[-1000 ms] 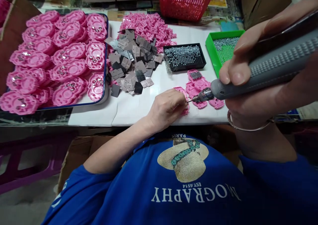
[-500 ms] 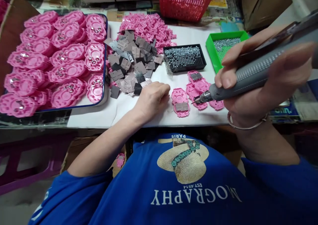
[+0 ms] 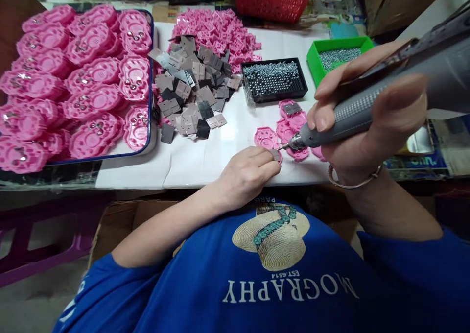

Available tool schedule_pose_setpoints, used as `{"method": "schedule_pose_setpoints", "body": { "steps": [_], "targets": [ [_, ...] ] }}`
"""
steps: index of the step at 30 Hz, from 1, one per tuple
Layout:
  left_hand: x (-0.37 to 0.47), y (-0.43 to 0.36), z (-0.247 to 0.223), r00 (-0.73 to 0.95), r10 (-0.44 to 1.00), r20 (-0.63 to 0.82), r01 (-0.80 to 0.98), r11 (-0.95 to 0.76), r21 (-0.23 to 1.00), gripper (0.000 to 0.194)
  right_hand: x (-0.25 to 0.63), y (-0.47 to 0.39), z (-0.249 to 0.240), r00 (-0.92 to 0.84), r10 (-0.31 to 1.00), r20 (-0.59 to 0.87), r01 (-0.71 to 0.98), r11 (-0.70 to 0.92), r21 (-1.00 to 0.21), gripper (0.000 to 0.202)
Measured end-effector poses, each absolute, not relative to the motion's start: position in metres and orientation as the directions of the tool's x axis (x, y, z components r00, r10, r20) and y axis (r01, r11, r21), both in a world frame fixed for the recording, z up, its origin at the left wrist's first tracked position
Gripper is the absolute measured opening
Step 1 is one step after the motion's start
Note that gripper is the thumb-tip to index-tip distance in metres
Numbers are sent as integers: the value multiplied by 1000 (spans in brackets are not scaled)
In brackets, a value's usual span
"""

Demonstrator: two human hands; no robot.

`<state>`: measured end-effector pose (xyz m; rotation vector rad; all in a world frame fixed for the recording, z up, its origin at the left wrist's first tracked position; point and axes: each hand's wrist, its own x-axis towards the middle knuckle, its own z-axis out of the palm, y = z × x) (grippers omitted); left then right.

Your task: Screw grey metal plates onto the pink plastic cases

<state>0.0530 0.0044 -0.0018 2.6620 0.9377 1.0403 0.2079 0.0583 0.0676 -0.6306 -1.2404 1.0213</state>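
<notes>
My right hand [image 3: 362, 122] is wrapped round a grey electric screwdriver [image 3: 341, 122], its thin bit slanting down to the left. The bit's tip is at the right edge of a grey metal plate [image 3: 274, 154] that lies on a pink plastic casing [image 3: 265, 136]. My left hand [image 3: 251, 174] is closed, with its curled fingers pressed on that casing and plate and covering their lower left part. Just right of this casing lie more pink casings [image 3: 284, 127], partly overlapping; a grey plate [image 3: 291, 108] sits on the farthest one.
A blue-rimmed tray [image 3: 150, 83] at left carries stacked pink casings. Loose grey plates [image 3: 198, 90] and small pink parts [image 3: 216, 32] are heaped mid-table. Behind my work stand a black box of screws [image 3: 273, 95], a green screw tray [image 3: 314, 59] and a red basket [image 3: 273, 0].
My left hand has moved right, from the bare paper onto the pink casing and its plate. The screwdriver has shifted slightly left, bringing its tip to the plate.
</notes>
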Motion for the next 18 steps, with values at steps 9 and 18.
{"method": "schedule_pose_setpoints", "body": {
  "steps": [9,18],
  "targets": [
    [54,4,-8,569,617,544,484,-786,385,22,213,60,62,-74,850,521,-176,503,-846,38],
    [55,5,-9,566,628,534,485,-778,400,22,219,57,61,-159,829,536,-67,533,-844,38]
  ]
}}
